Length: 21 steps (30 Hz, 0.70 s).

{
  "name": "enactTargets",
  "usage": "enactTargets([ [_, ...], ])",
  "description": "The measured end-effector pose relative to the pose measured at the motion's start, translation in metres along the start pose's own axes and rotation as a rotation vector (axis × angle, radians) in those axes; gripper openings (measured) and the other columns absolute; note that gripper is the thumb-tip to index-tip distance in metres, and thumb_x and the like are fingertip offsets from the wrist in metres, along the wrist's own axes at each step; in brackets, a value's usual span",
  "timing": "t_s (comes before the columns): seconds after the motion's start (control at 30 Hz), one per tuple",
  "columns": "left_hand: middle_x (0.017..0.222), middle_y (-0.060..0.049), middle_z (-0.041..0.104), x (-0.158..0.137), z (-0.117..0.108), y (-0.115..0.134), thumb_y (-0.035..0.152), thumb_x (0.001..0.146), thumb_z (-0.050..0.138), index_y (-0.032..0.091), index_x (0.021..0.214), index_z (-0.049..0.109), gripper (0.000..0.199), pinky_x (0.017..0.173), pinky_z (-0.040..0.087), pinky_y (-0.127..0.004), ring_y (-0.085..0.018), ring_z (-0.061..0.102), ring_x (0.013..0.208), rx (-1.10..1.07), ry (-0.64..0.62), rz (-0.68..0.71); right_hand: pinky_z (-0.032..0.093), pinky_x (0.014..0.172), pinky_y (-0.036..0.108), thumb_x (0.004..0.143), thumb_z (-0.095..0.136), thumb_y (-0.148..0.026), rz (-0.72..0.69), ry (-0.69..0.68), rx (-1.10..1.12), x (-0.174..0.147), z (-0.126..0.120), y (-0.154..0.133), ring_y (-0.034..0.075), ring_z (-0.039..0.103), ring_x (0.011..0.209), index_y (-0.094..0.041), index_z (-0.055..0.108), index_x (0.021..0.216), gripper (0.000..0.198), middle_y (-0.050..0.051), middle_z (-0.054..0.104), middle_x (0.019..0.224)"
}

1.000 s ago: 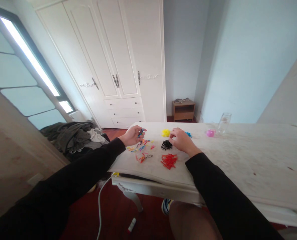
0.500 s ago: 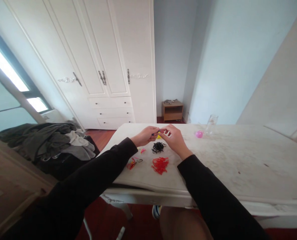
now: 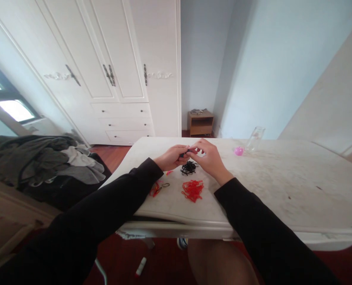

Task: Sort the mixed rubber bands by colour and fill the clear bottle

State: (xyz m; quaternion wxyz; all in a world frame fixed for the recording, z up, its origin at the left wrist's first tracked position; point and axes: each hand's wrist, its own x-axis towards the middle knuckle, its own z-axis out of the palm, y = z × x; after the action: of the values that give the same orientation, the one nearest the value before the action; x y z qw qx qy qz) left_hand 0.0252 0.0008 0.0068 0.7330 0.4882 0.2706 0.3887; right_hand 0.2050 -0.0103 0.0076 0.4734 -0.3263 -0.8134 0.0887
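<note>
Above the far part of the table, my left hand (image 3: 173,157) and my right hand (image 3: 207,156) meet fingertip to fingertip. Both are closed, the right one in a pinch. A small dark thing shows between them, too small to name. Just below my hands lies a pile of black rubber bands (image 3: 188,168). Nearer the front edge is a pile of red rubber bands (image 3: 193,190). By my left forearm sit some mixed-colour bands (image 3: 156,189), partly hidden by the sleeve, with a single dark loop (image 3: 165,185) beside them.
A pink ball (image 3: 239,151) and a clear glass jar (image 3: 255,139) stand on the white table (image 3: 265,186) to the right. Heaped clothes (image 3: 45,166) lie left of the table. A white wardrobe (image 3: 122,51) and a small wooden cabinet (image 3: 201,123) are behind.
The view has tilted and shifted slightly. My hands stay together; the yellow bit seen beneath my fingers earlier is now out of sight, and the dark thing between them shows more.
</note>
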Motion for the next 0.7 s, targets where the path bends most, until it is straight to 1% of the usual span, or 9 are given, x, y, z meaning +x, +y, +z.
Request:
enactTargets([
  [0.07,0.061,0.005,0.037,0.0000,0.0021,-0.0011,0.018,0.093,0.062,0.008,0.082,0.066,0.016,0.040,0.019,-0.013,-0.003,0.026,0.045,0.016,-0.004,-0.005,0.046,0.073,0.029,0.090,0.068,-0.021,0.001,0.000,-0.007,0.0001,0.0003,-0.0037,0.017,0.060,0.083,-0.020,0.073,0.087,0.006,0.003,0.065,0.086],
  [0.17,0.060,0.004,0.038,-0.0012,0.0047,-0.0007,0.015,0.093,0.059,0.011,0.074,0.060,0.019,0.041,0.020,-0.013,-0.003,0.028,0.044,0.009,-0.005,0.001,0.045,0.072,0.030,0.090,0.066,-0.020,0.018,0.046,-0.017,0.0003,-0.0002,-0.0088,0.017,0.059,0.079,-0.021,0.070,0.082,0.009,0.002,0.064,0.084],
  [0.3,0.062,0.003,0.039,-0.0034,0.0050,0.0014,0.014,0.094,0.057,0.013,0.075,0.056,0.019,0.039,0.018,-0.013,-0.004,0.029,0.044,-0.017,0.029,-0.005,0.043,0.067,0.030,0.090,0.064,-0.023,0.043,0.152,0.014,-0.0001,-0.0013,-0.0107,0.016,0.056,0.073,-0.021,0.065,0.077,0.013,0.001,0.061,0.078],
  [0.37,0.062,0.003,0.040,-0.0034,0.0042,0.0011,0.013,0.093,0.055,0.013,0.076,0.056,0.018,0.038,0.016,-0.013,-0.004,0.029,0.043,-0.010,0.037,-0.022,0.042,0.066,0.029,0.091,0.063,-0.023,0.064,0.175,0.040,-0.0006,-0.0004,-0.0087,0.015,0.056,0.072,-0.021,0.064,0.077,0.014,0.000,0.062,0.077],
  [0.43,0.062,0.003,0.040,-0.0026,0.0035,0.0000,0.012,0.093,0.055,0.013,0.075,0.055,0.018,0.038,0.016,-0.013,-0.004,0.029,0.043,-0.003,0.042,-0.024,0.043,0.066,0.029,0.091,0.064,-0.024,0.068,0.141,0.058,-0.0012,0.0015,-0.0058,0.015,0.057,0.073,-0.020,0.065,0.081,0.010,0.001,0.064,0.081],
  [0.5,0.061,0.004,0.040,-0.0016,0.0035,-0.0013,0.012,0.093,0.056,0.013,0.076,0.056,0.017,0.038,0.017,-0.013,-0.003,0.028,0.043,0.006,0.037,-0.013,0.044,0.068,0.030,0.090,0.066,-0.025,0.043,0.069,0.062,-0.0014,0.0036,-0.0032,0.016,0.058,0.076,-0.019,0.069,0.087,0.007,0.002,0.066,0.085],
  [0.57,0.060,0.005,0.040,-0.0013,0.0041,-0.0022,0.013,0.093,0.057,0.012,0.078,0.058,0.015,0.039,0.018,-0.013,-0.003,0.028,0.042,0.021,0.025,-0.005,0.045,0.070,0.030,0.089,0.067,-0.023,0.021,0.019,0.055,-0.0014,0.0050,-0.0016,0.016,0.059,0.076,-0.019,0.071,0.087,0.006,0.003,0.067,0.086],
  [0.63,0.059,0.005,0.041,-0.0018,0.0051,-0.0023,0.014,0.092,0.059,0.012,0.078,0.058,0.014,0.039,0.018,-0.013,-0.003,0.028,0.042,0.037,0.023,-0.003,0.045,0.070,0.031,0.088,0.067,-0.021,0.014,0.019,0.057,-0.0011,0.0051,-0.0012,0.016,0.059,0.074,-0.019,0.071,0.083,0.007,0.003,0.066,0.083],
  [0.7,0.059,0.004,0.042,-0.0028,0.0062,-0.0017,0.015,0.092,0.060,0.013,0.076,0.056,0.017,0.039,0.018,-0.013,-0.003,0.029,0.042,0.039,0.039,-0.004,0.045,0.068,0.031,0.087,0.068,-0.020,0.019,0.050,0.076,-0.0008,0.0044,-0.0019,0.016,0.059,0.073,-0.020,0.071,0.080,0.008,0.003,0.066,0.081],
])
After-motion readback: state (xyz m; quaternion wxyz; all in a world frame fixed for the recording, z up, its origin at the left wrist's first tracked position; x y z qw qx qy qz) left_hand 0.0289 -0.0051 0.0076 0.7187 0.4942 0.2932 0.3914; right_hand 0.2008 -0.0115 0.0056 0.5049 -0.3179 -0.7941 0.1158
